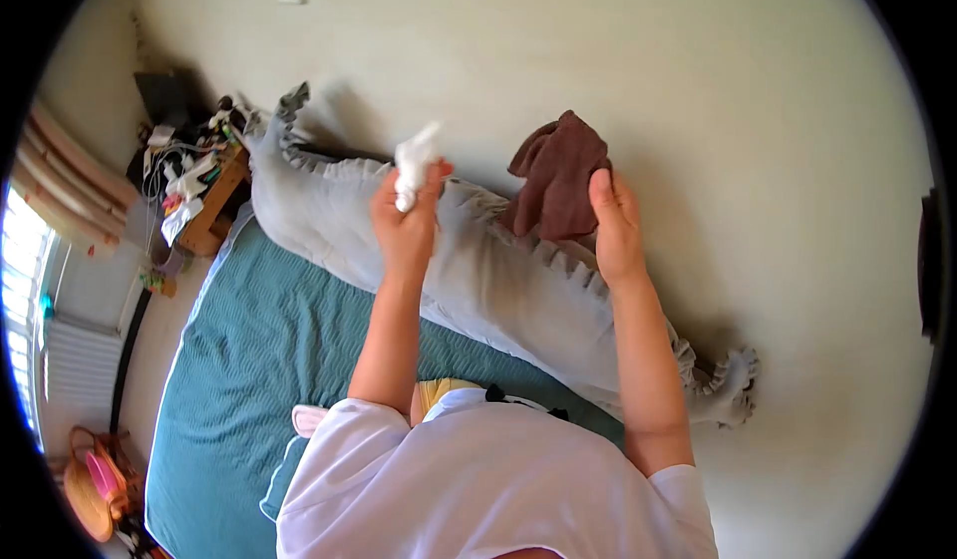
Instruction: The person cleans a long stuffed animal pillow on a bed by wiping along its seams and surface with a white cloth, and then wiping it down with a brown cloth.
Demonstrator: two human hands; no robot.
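My left hand (pixel 407 222) is closed around a small crumpled white wad (pixel 417 165), which sticks up above the fingers; whether it is tissue or cloth I cannot tell. A dark brown cloth (pixel 561 178) hangs in loose folds from my right hand (pixel 617 228), pinched at its right edge between thumb and fingers. Both hands are raised apart from each other, over a long grey ruffled cushion (pixel 498 280) at the wall side of the bed. The cushion's upper edge is partly hidden behind the hands and the brown cloth.
A teal quilted bedspread (pixel 269 350) covers the bed below the cushion. Left of it stands a wooden desk (pixel 216 205) cluttered with cables and small items. A straw bag (pixel 90 499) sits at lower left, near the window (pixel 22 310). The pale wall (pixel 778 160) rises behind.
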